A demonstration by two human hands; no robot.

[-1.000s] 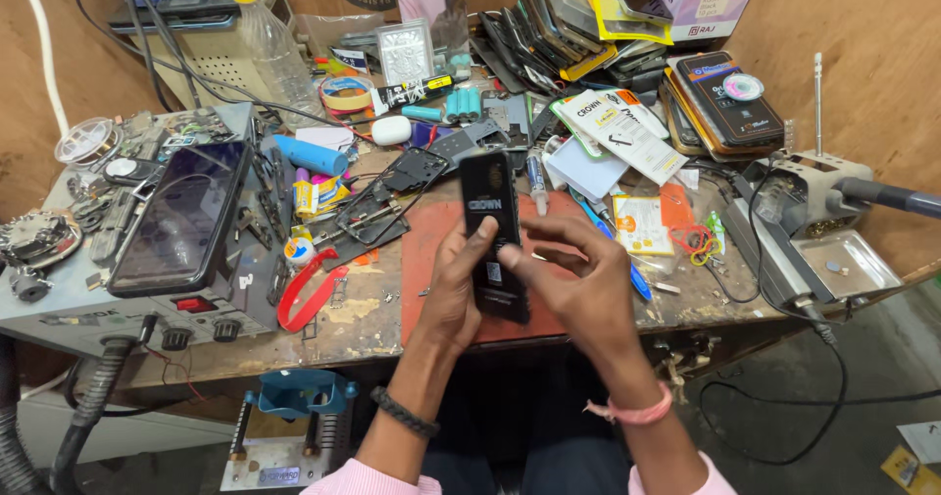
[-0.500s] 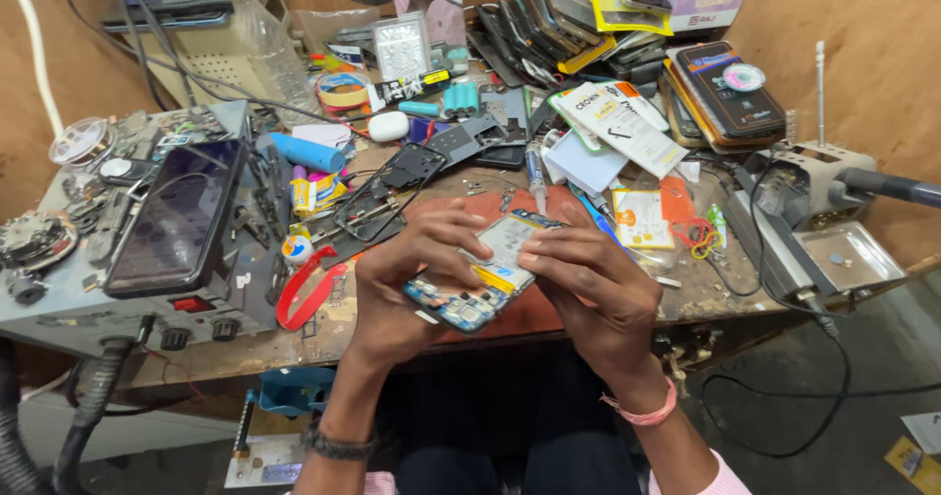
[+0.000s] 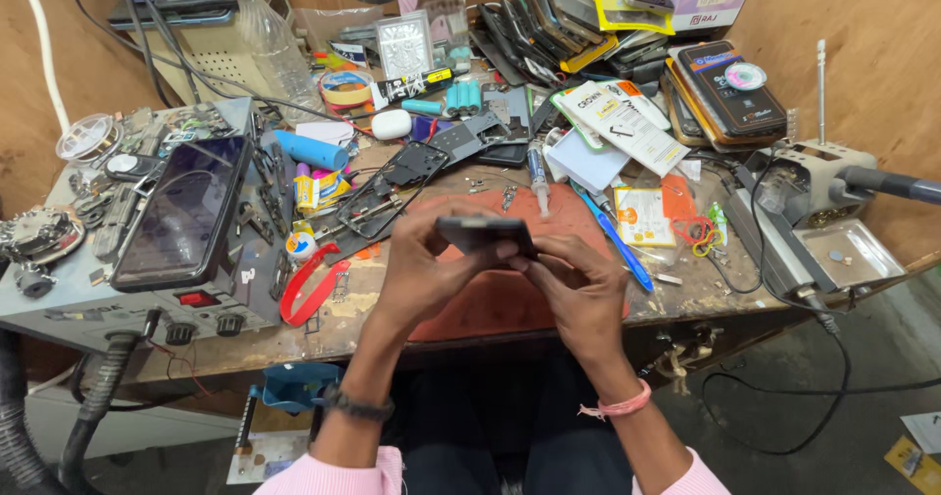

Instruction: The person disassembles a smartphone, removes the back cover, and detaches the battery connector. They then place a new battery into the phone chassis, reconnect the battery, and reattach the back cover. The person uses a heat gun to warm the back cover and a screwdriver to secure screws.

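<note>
Two hands, left [image 3: 417, 274] and right [image 3: 578, 289], one dark slim phone [image 3: 483, 233] between them, one clear plastic bottle [image 3: 267, 34], one white oval case [image 3: 391, 124]

Phone [image 3: 485, 232] turned again: a second ago held upright with its dark face toward the camera, half a second ago flipped flat with a pale, opened-up side showing, now tipped edge-on, seen as a thin dark slab lying across the middle of the frame. Left hand [image 3: 417, 274] shifted from gripping the lower body to clasping the left end, fingers curled over the top edge. Right hand [image 3: 578, 289] moved from covering the lower right corner to pinching the right end, thumb against the near edge. Both hands raised slightly toward frame centre, over the reddish mat [image 3: 510, 299] on the tabletop [image 3: 686, 294].
</note>
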